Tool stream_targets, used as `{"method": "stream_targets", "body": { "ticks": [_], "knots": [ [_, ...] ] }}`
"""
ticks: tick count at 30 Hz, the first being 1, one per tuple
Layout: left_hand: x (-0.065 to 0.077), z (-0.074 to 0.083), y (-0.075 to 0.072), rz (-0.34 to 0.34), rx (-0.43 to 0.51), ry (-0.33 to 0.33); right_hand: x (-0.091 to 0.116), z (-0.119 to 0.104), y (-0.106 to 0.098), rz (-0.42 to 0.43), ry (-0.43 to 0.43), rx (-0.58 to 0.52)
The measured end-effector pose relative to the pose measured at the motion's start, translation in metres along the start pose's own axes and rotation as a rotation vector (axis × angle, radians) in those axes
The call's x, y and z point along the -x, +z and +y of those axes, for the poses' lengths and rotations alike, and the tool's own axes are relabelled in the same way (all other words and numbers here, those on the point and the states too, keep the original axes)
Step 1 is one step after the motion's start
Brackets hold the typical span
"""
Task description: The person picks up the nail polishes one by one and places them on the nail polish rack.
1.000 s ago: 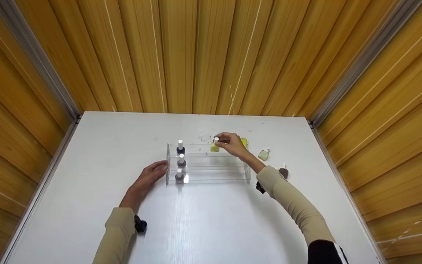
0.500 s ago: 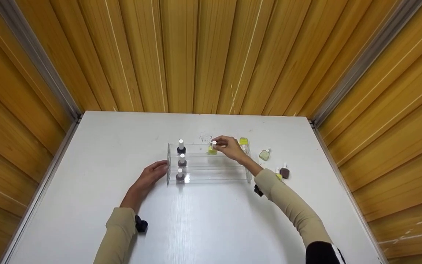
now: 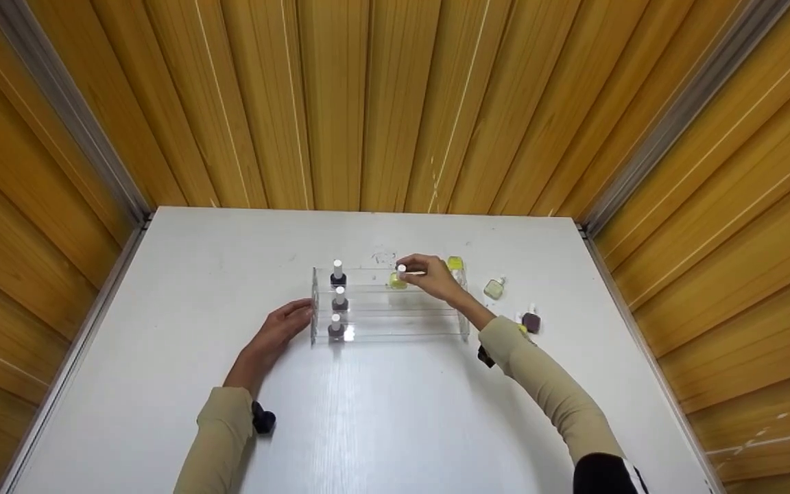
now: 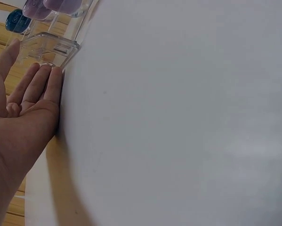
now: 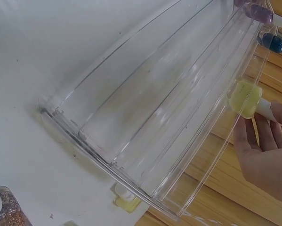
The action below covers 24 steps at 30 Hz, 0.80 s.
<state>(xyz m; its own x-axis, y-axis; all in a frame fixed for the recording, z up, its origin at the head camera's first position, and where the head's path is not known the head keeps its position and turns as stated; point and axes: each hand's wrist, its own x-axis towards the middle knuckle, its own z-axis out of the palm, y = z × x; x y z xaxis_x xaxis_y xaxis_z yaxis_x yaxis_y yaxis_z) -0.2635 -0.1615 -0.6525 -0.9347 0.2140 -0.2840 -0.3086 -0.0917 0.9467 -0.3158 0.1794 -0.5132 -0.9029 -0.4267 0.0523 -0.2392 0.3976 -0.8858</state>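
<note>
A clear stepped acrylic rack stands on the white table. Along its rear, highest tier, my right hand pinches the white cap of a yellow nail polish bottle, which is upright with its base at the tier. At the rack's left end my left hand rests its extended fingertips against the side panel. Three white-capped bottles line the left end, one per tier: a dark blue bottle at the back, a purple bottle in the middle and another purple bottle in front.
Right of the rack lie a pale green bottle and a dark brown bottle, glittery in the right wrist view. A yellow bottle is partly hidden by the right sleeve; another yellow bottle shows behind the rack. Wood-patterned walls surround the table.
My right hand has brought the yellow bottle slightly left and down onto the back tier, then barely moved over the last half second. The left hand has stayed at the panel.
</note>
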Motion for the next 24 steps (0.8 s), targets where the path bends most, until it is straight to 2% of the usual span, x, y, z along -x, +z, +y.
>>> {"method": "stream_targets", "body": {
  "ticks": [4,8,12,18,24],
  "knots": [
    [0.001,0.0,0.0,-0.005,-0.01,0.008,0.001,-0.003,-0.011,0.014,-0.033,-0.015],
    [0.001,-0.001,-0.001,-0.004,-0.015,0.017,0.001,-0.004,-0.031,0.063,-0.065,-0.001],
    [0.0,0.0,-0.003,0.001,-0.002,0.025,-0.005,0.006,-0.056,0.119,-0.02,-0.018],
    [0.0,0.001,-0.003,0.015,-0.019,0.028,-0.019,0.061,-0.083,0.263,0.155,-0.039],
    [-0.001,-0.002,0.0,0.009,-0.001,0.029,-0.014,0.111,-0.089,0.381,0.3,-0.033]
  ]
}}
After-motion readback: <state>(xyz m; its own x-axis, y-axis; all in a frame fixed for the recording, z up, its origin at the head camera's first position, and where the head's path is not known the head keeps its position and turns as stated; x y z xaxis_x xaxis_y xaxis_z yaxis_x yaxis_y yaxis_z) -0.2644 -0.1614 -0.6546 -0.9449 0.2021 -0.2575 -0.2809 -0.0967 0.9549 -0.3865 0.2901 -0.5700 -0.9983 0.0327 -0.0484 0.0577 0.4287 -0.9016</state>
